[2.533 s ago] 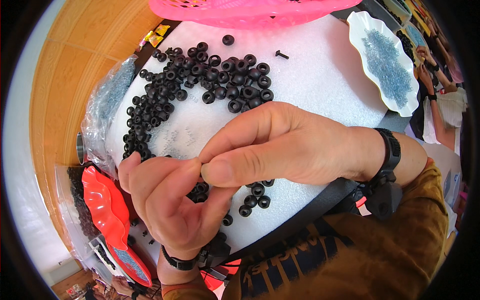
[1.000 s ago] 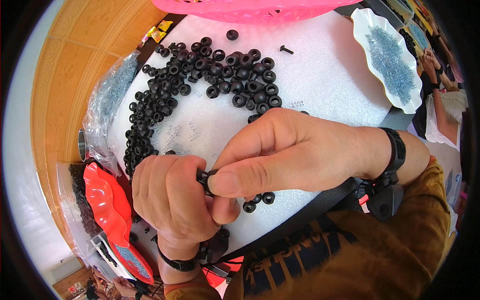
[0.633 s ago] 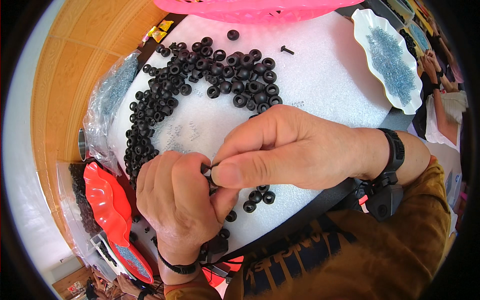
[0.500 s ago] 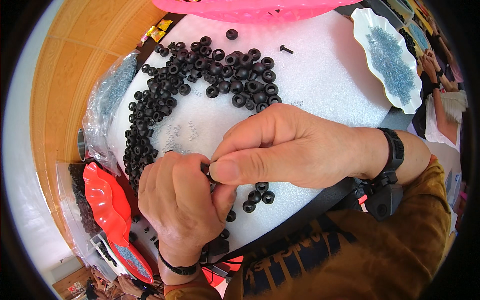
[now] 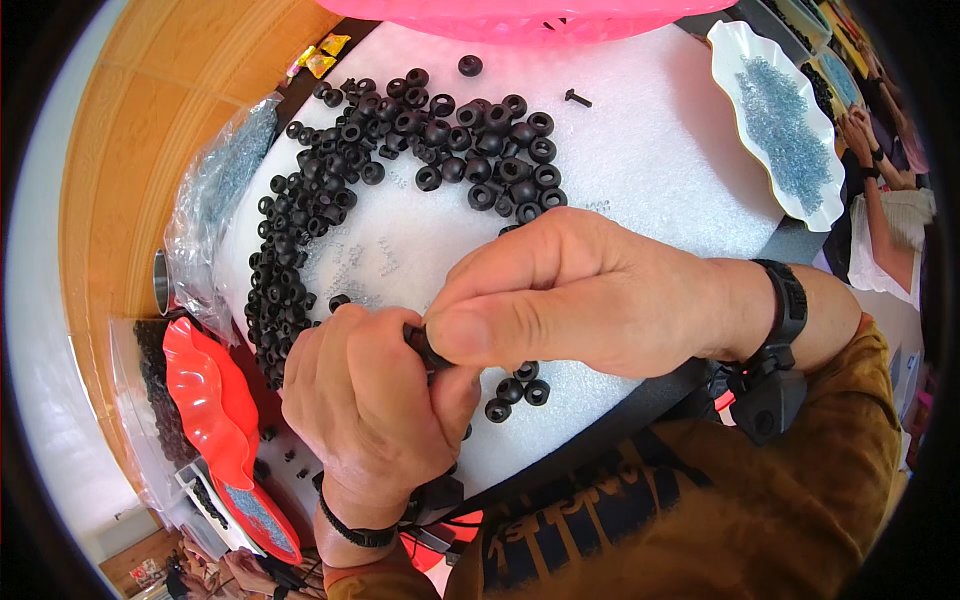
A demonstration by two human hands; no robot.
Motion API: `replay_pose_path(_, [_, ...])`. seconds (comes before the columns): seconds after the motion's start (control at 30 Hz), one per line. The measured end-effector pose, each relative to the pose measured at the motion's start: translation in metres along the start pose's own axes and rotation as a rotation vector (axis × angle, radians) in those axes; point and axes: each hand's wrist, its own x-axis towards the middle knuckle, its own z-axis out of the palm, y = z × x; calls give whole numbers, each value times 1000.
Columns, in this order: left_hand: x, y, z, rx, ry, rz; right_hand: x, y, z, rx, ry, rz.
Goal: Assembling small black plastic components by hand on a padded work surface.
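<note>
- Small black part, plastic or rubber by look: between the hands, mostly hidden; exact shape can't be told.
- Left hand: curled, knuckles up, gripping it from its 8 o'clock side.
- Right hand: thumb and bent forefinger pinched on its 3 o'clock side.
- Handling, my read: light, fairly stiff, not fragile. Smooth and curved if like the others, so could roll or slip. Hold by the outer wall, fingertips opposed, hole left free.
- Pile of black, round, holed parts: arc from 10 to 1 o'clock of the held part; a few more at 4.
- Tiny clear bits on the sheet at 11: easily scattered, I'd guess; fingertips only.
- Black T-shaped pin: alone at 1.
- White scalloped dish: at 2, holding clear bluish bits.
- White foam-like sheet: under the pile; probably soft, limits rolling.
- Red wavy-edged tray: between 8 and 9.
</note>
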Motion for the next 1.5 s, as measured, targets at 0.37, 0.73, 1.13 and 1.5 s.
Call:
replay_pose_path(0.37, [0,3,4,30,41,0,-2,-5,3,-128,88,34])
replay_pose_path(0.73, [3,3,-2,-29,19,8,-1,-5,1,-117,62,149])
replay_pose_path(1.13, [-4,3,-2,-92,-34,75,-5,-11,-1,-657,-25,-80])
replay_pose_path(1.5, [-6,0,6,-29,83,151,-5,-18,7,-448,93,89])
